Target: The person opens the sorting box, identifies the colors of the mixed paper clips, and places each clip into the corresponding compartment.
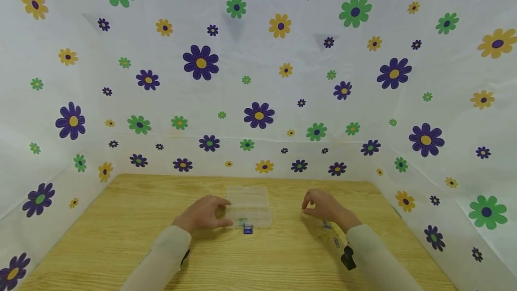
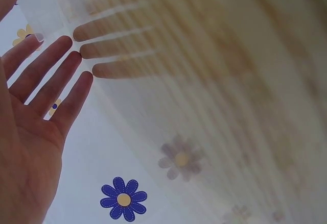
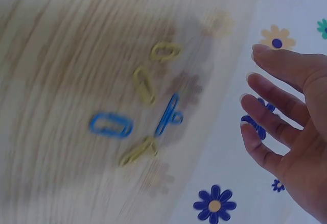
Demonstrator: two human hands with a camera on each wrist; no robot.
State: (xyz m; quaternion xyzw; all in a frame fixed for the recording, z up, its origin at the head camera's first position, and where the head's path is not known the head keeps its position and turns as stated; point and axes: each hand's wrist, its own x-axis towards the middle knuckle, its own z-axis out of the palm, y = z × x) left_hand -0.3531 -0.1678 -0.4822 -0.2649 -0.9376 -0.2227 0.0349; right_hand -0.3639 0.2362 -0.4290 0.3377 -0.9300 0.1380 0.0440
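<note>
A clear plastic compartment box [image 1: 247,197] lies on the table, with a blue latch [image 1: 248,229] at its front edge. Small green pieces [image 1: 242,221] show in a front compartment. My left hand [image 1: 207,213] is at the box's left side, thumb and fingers spread along that edge; firm contact cannot be made out. My right hand [image 1: 325,206] hovers to the right of the box, fingers loosely bent, nothing visible between them. Near it lie paper clips: in the right wrist view a blue paper clip [image 3: 111,125], another blue clip [image 3: 167,116] and several yellow paper clips [image 3: 144,85].
The wood-grain table [image 1: 121,219] meets white flower-printed sheeting [image 1: 242,93] at the back and both sides. A yellow heap [image 1: 338,233] lies partly hidden under my right wrist. A black strap piece [image 1: 348,257] sits at the right cuff.
</note>
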